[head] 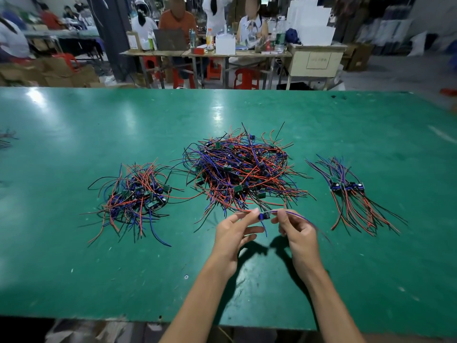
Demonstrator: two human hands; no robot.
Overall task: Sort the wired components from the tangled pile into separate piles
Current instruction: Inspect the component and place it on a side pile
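Both hands, left [235,229] and right [295,227], pinch one small wired circuit-board component [265,215] at frame centre: light, floppy leads snag easily; best held by the board.

Green counter [74,256] fills the lower view, scuffed, with bright light glare at 10 and 12 o'clock. Beyond its far edge, at 12 o'clock, a long work table [205,53] carries a laptop [170,40], bottles, a white box [225,45] and small clutter; several people sit behind it, red plastic stools [247,79] beneath. Cardboard boxes [57,74] stacked at 10 o'clock, a dark pillar [111,33] at 11, a pale cabinet [316,61] at 1 o'clock.
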